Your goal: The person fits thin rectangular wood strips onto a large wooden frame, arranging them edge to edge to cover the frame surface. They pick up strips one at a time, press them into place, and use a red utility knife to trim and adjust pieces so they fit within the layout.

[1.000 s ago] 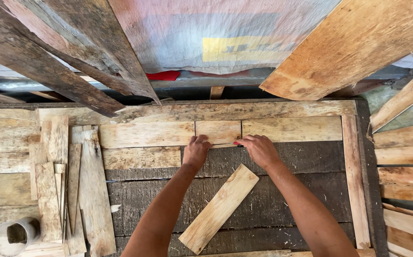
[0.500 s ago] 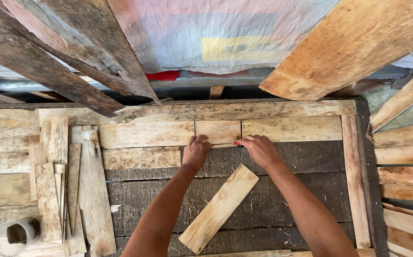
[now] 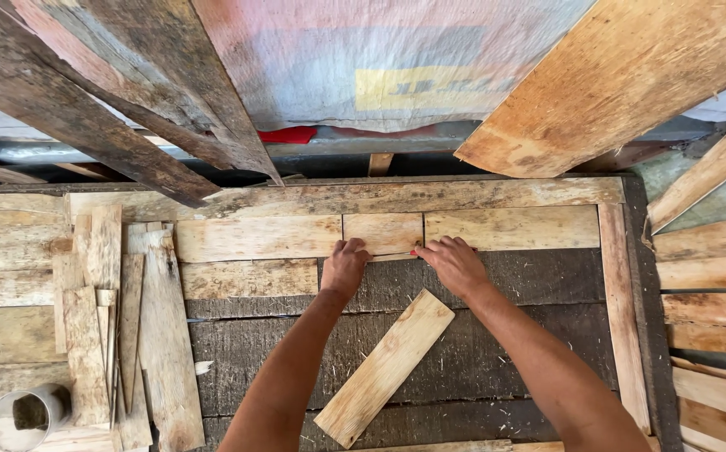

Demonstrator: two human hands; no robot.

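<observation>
Pale wood forms the short plank piece (image 3: 382, 233), seated in the top row of the frame (image 3: 614, 276) between two longer planks. My left hand (image 3: 344, 266) rests curled on its lower edge without gripping; my right hand (image 3: 455, 264) pinches a red pencil (image 3: 414, 252) there. One loose plank (image 3: 385, 367) lies diagonally below.

Your left hand (image 3: 344, 266) and right hand (image 3: 455, 264) cover the lower edge of the short wood piece (image 3: 382, 233) at the far side of the dark work board (image 3: 505, 335), and a small red object (image 3: 414, 251) at your right fingertips is too small to identify. Both forearms are cut off by the bottom picture edge, which also cuts the metal can (image 3: 24, 416) at the near left corner. Leaning planks (image 3: 120, 100) hide the board's far left edge, and the sheet (image 3: 380, 59) behind them is blurred.
</observation>
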